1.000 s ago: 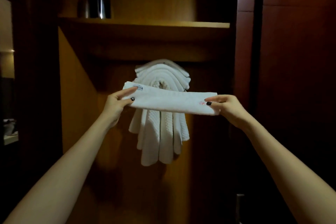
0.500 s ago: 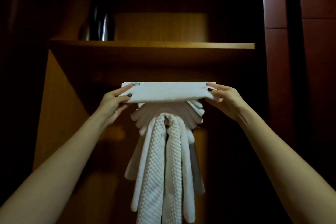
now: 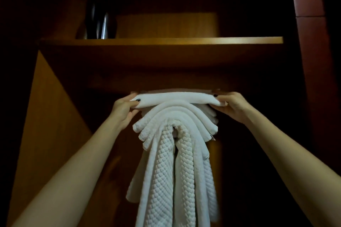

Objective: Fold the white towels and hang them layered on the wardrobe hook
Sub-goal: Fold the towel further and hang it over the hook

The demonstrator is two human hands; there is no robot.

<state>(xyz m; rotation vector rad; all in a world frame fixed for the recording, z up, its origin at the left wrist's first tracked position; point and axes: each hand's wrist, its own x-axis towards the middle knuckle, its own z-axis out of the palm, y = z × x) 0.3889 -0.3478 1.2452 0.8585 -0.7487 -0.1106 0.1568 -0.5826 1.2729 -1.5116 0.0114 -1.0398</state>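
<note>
A folded white towel (image 3: 175,99) is stretched flat and level, just above a layered bundle of white towels (image 3: 175,153) hanging inside the wardrobe. My left hand (image 3: 125,108) pinches its left end, thumb on the front. My right hand (image 3: 228,106) pinches its right end the same way. The folded towel touches the top of the hanging bundle. The hook itself is hidden under the draped towels, whose ends fall straight down past the bottom of the view.
A wooden shelf (image 3: 160,40) runs across just above the towel. A dark shiny bottle-like object (image 3: 100,22) stands on it at the left. The wardrobe's wooden side panel (image 3: 46,116) is to the left, a reddish door edge (image 3: 310,42) to the right.
Both hands have raised the folded towel from in front of the hanging bundle to its top, close under the shelf. The view has moved nearer and tilted up.
</note>
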